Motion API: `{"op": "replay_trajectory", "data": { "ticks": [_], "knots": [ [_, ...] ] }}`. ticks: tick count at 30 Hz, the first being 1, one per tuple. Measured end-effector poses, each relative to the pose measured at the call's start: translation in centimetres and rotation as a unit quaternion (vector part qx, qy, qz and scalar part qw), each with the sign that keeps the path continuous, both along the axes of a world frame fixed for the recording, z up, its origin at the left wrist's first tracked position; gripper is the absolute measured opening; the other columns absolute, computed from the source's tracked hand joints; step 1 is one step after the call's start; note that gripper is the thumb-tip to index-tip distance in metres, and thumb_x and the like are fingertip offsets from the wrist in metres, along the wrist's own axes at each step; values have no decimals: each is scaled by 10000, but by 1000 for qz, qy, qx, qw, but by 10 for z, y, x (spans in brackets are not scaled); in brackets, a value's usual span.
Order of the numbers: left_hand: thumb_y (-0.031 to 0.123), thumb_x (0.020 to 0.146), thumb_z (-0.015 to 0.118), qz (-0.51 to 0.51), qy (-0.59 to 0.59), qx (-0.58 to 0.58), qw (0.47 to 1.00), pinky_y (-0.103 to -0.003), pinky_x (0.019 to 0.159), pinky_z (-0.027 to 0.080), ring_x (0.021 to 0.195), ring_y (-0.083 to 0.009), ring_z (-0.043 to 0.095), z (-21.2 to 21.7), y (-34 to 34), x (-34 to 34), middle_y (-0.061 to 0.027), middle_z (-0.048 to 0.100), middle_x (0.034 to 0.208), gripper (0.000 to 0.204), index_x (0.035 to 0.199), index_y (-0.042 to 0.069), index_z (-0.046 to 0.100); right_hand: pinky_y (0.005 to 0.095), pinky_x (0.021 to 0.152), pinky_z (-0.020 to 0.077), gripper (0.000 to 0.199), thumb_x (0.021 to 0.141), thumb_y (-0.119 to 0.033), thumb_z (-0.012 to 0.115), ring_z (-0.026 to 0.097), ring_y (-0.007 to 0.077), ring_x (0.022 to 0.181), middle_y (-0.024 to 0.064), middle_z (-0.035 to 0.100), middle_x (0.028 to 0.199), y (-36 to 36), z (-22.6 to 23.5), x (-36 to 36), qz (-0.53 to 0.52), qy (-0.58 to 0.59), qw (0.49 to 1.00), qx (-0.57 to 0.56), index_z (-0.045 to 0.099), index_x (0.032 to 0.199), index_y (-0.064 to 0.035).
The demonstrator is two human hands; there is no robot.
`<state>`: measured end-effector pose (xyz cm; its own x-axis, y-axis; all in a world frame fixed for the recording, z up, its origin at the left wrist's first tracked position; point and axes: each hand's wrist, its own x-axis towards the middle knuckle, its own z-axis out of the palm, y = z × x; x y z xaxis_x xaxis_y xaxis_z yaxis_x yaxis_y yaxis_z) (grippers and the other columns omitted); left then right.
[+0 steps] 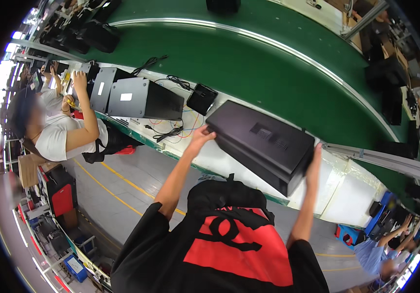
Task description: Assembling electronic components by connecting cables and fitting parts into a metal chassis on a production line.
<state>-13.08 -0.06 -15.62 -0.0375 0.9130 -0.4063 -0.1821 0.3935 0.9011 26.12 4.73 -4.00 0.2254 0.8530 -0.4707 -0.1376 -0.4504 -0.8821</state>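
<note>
A large black box-shaped case with vent slots in its upper face lies slantwise over the white bench, between my two hands. My left hand grips its near left corner, thumb and fingers against the edge. At the opposite end, my right hand presses along the side, slightly blurred and partly hidden by the case. Left of the case sits a small glossy black box. A coiled black power cord and thin coloured wires lie on the bench near my left hand.
Several dark cases with grey panels stand along the bench to the left, where a co-worker in white works. Beyond the bench runs a green conveyor belt with a metal rail. Another person is at the far right.
</note>
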Motion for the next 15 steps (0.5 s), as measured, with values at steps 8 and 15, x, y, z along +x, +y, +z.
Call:
{"op": "replay_trajectory", "data": {
  "ticks": [8,15],
  "knots": [
    [407,949,532,24,-23,-67,997,-309,867,481,980,-179,624,3,86,60,-100,621,1133,530,1296,9,489,277,908,429,361,833,-256,715,588,147,978,52,649,1042,117,148,-54,185,-3,983,-6,627,1087,-15],
    [179,949,527,272,-54,60,959,-294,858,496,934,-181,632,126,-11,-62,-108,652,939,299,1153,-34,569,430,914,481,310,833,-255,718,595,256,1033,91,651,1054,247,82,-15,-165,168,966,-108,628,1054,-56]
  ]
}}
